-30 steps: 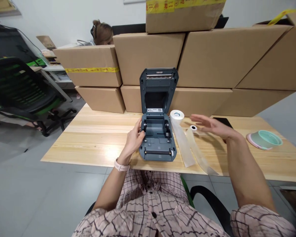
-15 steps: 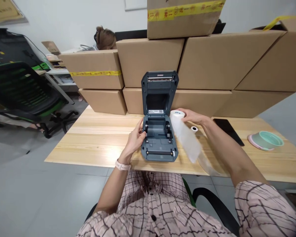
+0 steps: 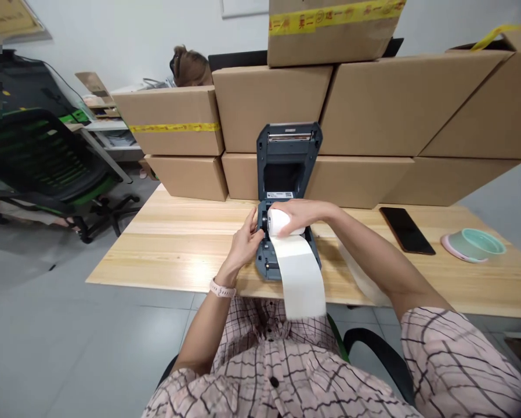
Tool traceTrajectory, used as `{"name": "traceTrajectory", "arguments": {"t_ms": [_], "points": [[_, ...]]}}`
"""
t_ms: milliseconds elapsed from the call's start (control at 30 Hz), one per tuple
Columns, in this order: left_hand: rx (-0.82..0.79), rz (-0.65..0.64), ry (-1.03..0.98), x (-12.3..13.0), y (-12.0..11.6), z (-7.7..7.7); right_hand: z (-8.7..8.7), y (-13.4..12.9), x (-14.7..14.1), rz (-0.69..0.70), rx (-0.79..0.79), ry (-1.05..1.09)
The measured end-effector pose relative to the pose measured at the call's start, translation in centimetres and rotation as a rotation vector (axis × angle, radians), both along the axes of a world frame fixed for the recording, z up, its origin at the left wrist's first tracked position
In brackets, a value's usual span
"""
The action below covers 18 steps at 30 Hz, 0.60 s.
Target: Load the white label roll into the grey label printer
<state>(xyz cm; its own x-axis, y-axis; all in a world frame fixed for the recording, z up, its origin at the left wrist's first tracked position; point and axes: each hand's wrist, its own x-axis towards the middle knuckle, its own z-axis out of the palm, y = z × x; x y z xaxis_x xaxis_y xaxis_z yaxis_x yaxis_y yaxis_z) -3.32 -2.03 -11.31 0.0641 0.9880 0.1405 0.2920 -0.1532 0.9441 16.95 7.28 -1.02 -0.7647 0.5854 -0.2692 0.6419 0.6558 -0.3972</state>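
Note:
A dark grey label printer (image 3: 266, 268) stands on the wooden table with its lid (image 3: 289, 152) raised. My left hand (image 3: 245, 241) grips the printer's left side, its thumb at the inner edge by the roll holder. In my right hand (image 3: 301, 213) is a white label roll (image 3: 278, 222), held over the printer's open bay with the fingers wrapped round its top. A loose strip of labels (image 3: 301, 278) runs from the roll over the printer's front and hangs past the table edge. Whether the roll is seated on the holders cannot be made out.
Cardboard boxes (image 3: 373, 107) are stacked along the table's back. To the right lie a black phone (image 3: 407, 230) and a mint-green bowl (image 3: 478, 245). A translucent strip (image 3: 362, 278) lies under my right forearm. Behind the boxes a person's head (image 3: 191, 67) shows.
My right hand has carried the label roll leftward from beside the printer to over its open bay. The label strip now hangs across the printer's front. My left hand keeps its hold.

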Motion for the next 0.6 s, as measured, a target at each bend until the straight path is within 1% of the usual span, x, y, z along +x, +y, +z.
{"name": "traceTrajectory", "arguments": {"t_ms": [67,167,233,300,367,433,467,533,600], "points": [[0.000,0.010,0.016,0.0,-0.1,0.1,-0.9,0.1,-0.6,-0.019,0.025,-0.071],[-0.005,0.007,0.015,0.0,-0.1,0.1,-1.9,0.0,-1.0,-0.047,0.045,-0.118],[0.001,-0.013,-0.012,0.1,-0.1,0.0,-2.1,-0.3,-0.9,-0.058,0.055,-0.127],[0.003,-0.030,-0.040,0.1,-0.1,-0.1,-2.1,-1.2,-0.5,-0.037,0.091,-0.088],[0.000,-0.020,-0.044,0.2,-0.2,-0.1,-1.8,-2.8,0.4,0.017,0.174,0.005],[0.011,-0.006,-0.044,0.3,-0.3,-0.1,-1.4,-5.1,1.6,0.094,0.226,0.094],[0.024,-0.008,-0.054,0.4,-0.4,-0.2,-1.3,-6.5,2.2,0.135,0.213,0.112],[0.061,-0.028,-0.106,0.6,-0.4,-0.3,-1.3,-9.2,3.1,0.180,0.137,0.101],[0.075,-0.032,-0.179,0.9,-0.5,-0.4,-1.8,-11.7,3.6,0.169,0.101,0.086]]}}
